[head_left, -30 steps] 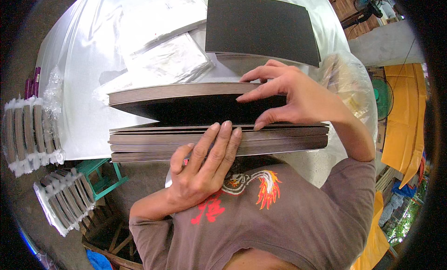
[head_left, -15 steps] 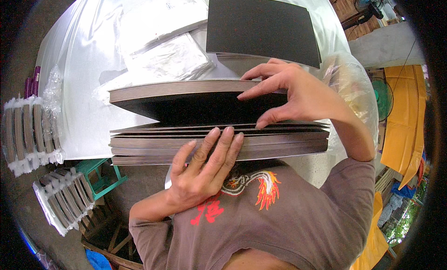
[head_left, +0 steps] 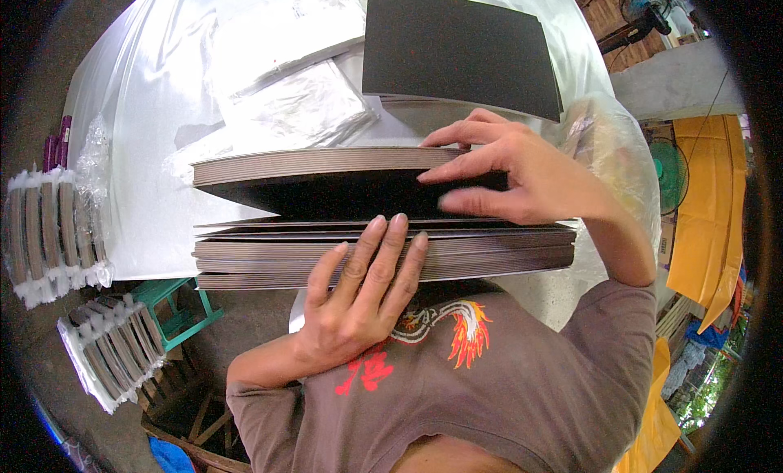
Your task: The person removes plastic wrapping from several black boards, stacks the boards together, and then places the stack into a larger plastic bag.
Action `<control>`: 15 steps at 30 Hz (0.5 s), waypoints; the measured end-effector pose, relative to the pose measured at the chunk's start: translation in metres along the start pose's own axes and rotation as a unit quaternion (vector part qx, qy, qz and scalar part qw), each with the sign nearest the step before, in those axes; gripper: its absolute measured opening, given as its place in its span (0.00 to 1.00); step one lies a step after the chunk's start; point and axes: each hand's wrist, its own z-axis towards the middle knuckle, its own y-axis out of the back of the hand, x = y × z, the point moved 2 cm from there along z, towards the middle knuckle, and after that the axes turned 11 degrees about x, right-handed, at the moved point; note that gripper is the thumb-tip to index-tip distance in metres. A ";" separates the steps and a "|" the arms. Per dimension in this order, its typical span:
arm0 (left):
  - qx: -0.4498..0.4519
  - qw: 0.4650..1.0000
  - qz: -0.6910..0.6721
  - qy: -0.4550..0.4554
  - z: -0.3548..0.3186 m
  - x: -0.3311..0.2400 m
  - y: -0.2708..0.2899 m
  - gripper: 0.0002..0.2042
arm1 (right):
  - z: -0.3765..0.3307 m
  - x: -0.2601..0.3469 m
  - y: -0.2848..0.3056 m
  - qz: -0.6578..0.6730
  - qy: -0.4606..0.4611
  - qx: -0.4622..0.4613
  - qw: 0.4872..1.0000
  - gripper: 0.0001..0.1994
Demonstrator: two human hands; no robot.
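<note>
Fingers [head_left: 383, 253] of the left hand [head_left: 359, 310] lie spread flat against the near edge of the stack of dark sheets [head_left: 383, 249], whose long axis runs left-right across mid-frame. Right hand [head_left: 522, 175], fingers curled, lifts the upper bundle [head_left: 326, 163] at its right end, so the gap faces the person.

Two hands [head_left: 359, 310], two wrapped bundles [head_left: 49, 236], one green stool [head_left: 175, 306]

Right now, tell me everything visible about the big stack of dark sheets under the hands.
The tall stack of thin black-faced sheets with grey-brown edges lies flat at the near edge of the white plastic-covered table. It is split: an upper bundle is lifted, opening a dark wedge-shaped gap. The right hand grips that bundle's edge; the left hand has its fingers spread against the lower edges.
</note>
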 end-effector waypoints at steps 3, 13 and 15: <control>0.002 1.000 -0.005 0.003 0.000 -0.001 0.000 0.16 | 0.001 -0.003 0.000 -0.017 0.012 -0.005 1.000 0.14; 0.023 1.000 0.003 -0.019 0.003 0.002 -0.005 0.14 | 0.002 -0.005 -0.001 -0.046 0.013 0.006 0.999 0.14; 0.026 0.999 0.002 -0.021 0.002 0.001 -0.004 0.14 | 0.003 -0.004 -0.002 -0.030 0.008 0.006 0.999 0.15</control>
